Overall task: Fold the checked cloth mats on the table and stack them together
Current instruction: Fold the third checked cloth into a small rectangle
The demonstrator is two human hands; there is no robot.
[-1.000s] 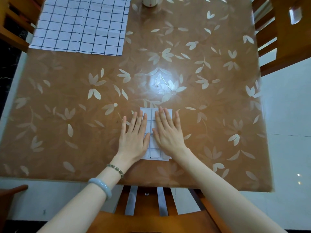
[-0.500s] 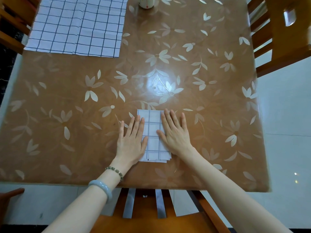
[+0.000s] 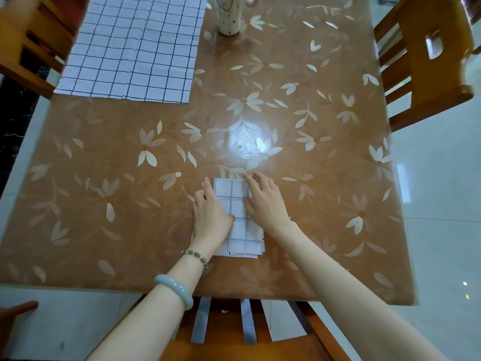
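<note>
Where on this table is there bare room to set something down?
Widest: the table middle, bordered by the unfolded mat, the mug and the folded mat. Also free: the right side beyond the mug, and the near left below the unfolded mat. Crowded: near centre, left hand and right hand on the folded mat.
</note>
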